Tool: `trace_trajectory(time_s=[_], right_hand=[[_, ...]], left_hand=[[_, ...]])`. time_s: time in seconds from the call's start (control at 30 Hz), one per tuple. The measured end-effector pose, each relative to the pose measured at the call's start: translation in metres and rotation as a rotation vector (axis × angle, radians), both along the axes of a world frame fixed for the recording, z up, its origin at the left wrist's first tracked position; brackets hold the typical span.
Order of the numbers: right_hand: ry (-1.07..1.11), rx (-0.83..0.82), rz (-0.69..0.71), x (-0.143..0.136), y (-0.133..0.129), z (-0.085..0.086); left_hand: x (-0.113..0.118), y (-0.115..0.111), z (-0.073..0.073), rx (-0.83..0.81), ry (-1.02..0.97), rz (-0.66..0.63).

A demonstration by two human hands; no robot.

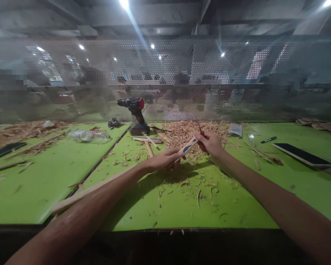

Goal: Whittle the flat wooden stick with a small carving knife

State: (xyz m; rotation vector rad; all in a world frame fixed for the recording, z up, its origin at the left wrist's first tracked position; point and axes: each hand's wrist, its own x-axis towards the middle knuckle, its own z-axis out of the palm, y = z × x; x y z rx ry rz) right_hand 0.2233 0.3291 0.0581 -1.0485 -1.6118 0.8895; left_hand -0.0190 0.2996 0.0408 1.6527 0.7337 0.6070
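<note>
My left hand (168, 159) is closed round the lower end of a short wooden strip (188, 148) with blue marks on its face. The strip slants up to the right, above the green table (143, 206). At its upper end is my right hand (209, 144), its fingers closed; a thin dark tool (200, 127) sticks up from them. How far the right fingers grip the strip itself is hard to tell. Behind both hands lies a heap of wood shavings (179, 131).
A cordless drill (136, 114) stands behind the hands, with wooden pieces (149, 149) before it. A plastic bottle (89, 135) lies left; a sandpaper block (303, 154), a marker (268, 140) and a packet (235, 130) lie right. A perforated screen (165, 99) runs along the back.
</note>
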Motion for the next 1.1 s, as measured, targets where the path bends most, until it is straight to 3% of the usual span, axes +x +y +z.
trace_trajectory(time_s=[0.13, 0.27, 0.37, 0.5, 0.63, 0.87, 1.1], right_hand=[[-0.186, 0.258, -0.059, -0.002, -0.001, 0.0], [-0.203, 0.328, -0.164, 0.001, -0.001, 0.001], [-0.308, 0.397, -0.23, -0.003, -0.006, 0.0], [-0.485, 0.357, -0.104, -0.019, -0.018, -0.004], [-0.525, 0.365, 0.015, -0.03, -0.028, -0.007], [-0.624, 0.409, 0.115, -0.028, -0.029, -0.012], [-0.491, 0.349, 0.069, -0.023, -0.024, -0.018]], left_hand=[[0.006, -0.005, 0.0, -0.036, -0.077, 0.0], [0.01, -0.003, -0.004, -0.111, -0.171, 0.095], [0.01, 0.0, -0.007, -0.19, -0.263, 0.097], [0.013, 0.004, -0.011, -0.231, -0.357, 0.139], [0.016, 0.002, -0.011, -0.267, -0.462, 0.217], [0.021, -0.003, -0.011, -0.15, -0.474, 0.3], [0.02, -0.002, -0.009, -0.103, -0.501, 0.409]])
